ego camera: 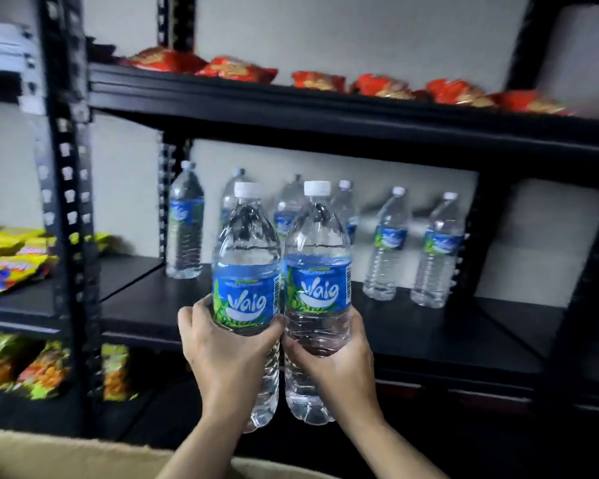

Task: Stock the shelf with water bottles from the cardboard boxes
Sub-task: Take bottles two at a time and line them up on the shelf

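Two full water bottles [246,292], upright, touching; left hand [222,344] and right hand [339,361] fingers grip one each.

We see our two forearms bare — no sleeves, watch or rings — and our left hand [222,347] and right hand [339,361] ungloved, nails short.

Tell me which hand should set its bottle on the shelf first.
Probably the left hand: its bottle faces the bare shelf gap beside the leftmost standing bottle. The right hand could follow.
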Action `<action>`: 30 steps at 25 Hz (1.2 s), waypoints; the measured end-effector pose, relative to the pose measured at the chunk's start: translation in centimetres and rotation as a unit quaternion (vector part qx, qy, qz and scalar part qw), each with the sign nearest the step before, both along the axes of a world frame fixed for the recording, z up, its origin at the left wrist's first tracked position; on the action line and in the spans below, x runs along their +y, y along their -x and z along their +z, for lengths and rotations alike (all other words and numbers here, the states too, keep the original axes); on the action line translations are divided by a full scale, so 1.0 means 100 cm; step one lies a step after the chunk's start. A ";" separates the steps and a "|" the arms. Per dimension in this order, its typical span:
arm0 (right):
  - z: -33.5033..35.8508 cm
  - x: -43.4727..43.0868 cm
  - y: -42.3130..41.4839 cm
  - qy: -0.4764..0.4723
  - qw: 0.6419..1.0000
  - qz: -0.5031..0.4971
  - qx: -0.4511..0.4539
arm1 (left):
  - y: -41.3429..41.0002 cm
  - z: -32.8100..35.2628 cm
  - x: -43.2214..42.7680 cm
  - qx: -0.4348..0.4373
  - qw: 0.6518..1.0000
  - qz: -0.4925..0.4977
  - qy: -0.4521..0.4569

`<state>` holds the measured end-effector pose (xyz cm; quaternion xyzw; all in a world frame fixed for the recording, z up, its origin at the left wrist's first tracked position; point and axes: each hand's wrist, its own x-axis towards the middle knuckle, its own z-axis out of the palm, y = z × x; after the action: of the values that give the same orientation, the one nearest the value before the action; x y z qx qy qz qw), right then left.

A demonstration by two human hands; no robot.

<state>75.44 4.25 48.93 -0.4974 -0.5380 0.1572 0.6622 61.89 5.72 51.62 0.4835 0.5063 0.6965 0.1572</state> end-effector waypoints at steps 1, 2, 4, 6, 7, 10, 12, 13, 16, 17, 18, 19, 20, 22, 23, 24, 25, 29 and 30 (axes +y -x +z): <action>0.007 -0.002 -0.018 0.001 1.000 -0.010 -0.001 | -0.017 0.008 0.000 0.002 1.000 -0.017 0.000; 0.013 -0.004 -0.036 0.005 1.000 -0.021 -0.002 | -0.033 0.015 0.001 0.006 0.999 -0.032 -0.002; 0.023 -0.007 -0.073 0.019 0.999 -0.048 -0.010 | -0.067 0.027 0.006 0.015 0.998 -0.059 -0.009; 0.031 -0.009 -0.107 0.038 0.996 -0.084 -0.017 | -0.101 0.036 0.012 0.026 0.996 -0.082 -0.020; 0.034 -0.009 -0.124 0.044 0.994 -0.098 -0.015 | -0.118 0.040 0.015 0.030 0.995 -0.094 -0.027; 0.043 -0.006 -0.173 0.050 0.990 -0.130 -0.011 | -0.171 0.051 0.026 0.034 0.988 -0.143 -0.049; 0.046 0.001 -0.199 0.047 0.987 -0.151 -0.007 | -0.200 0.053 0.036 0.033 0.983 -0.168 -0.063; 0.046 0.008 -0.211 0.047 0.986 -0.161 -0.002 | -0.212 0.054 0.042 0.035 0.982 -0.173 -0.071; 0.044 0.033 -0.242 0.061 0.983 -0.175 0.012 | -0.235 0.055 0.059 0.041 0.979 -0.182 -0.084; 0.046 0.043 -0.250 0.065 0.981 -0.182 0.010 | -0.239 0.056 0.065 0.045 0.978 -0.186 -0.089; 0.047 0.053 -0.259 0.067 0.979 -0.190 0.004 | -0.243 0.055 0.071 0.052 0.977 -0.185 -0.090; 0.049 0.063 -0.267 0.064 0.978 -0.199 -0.003 | -0.245 0.054 0.077 0.059 0.977 -0.181 -0.091; 0.051 0.073 -0.275 0.061 0.975 -0.212 -0.008 | -0.245 0.053 0.083 0.065 0.978 -0.177 -0.089; 0.054 0.089 -0.292 0.051 0.970 -0.237 -0.005 | -0.244 0.051 0.092 0.073 0.980 -0.170 -0.078; 0.054 0.096 -0.299 0.050 0.967 -0.249 -0.004 | -0.244 0.049 0.097 0.078 0.980 -0.166 -0.073; 0.054 0.101 -0.306 0.050 0.965 -0.257 -0.006 | -0.242 0.048 0.100 0.081 0.981 -0.161 -0.068; 0.051 0.105 -0.312 0.054 0.964 -0.262 -0.006 | -0.241 0.048 0.104 0.081 0.982 -0.158 -0.064; 0.032 0.115 -0.333 0.073 0.961 -0.266 0.007 | -0.237 0.045 0.117 0.079 0.983 -0.155 -0.063; 0.027 0.117 -0.337 0.076 0.961 -0.265 0.006 | -0.236 0.044 0.119 0.077 0.983 -0.153 -0.067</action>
<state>109.12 15.96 51.65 -0.6705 -0.3689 0.0195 0.6434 85.49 17.61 56.03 0.6171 0.3891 0.6570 0.1900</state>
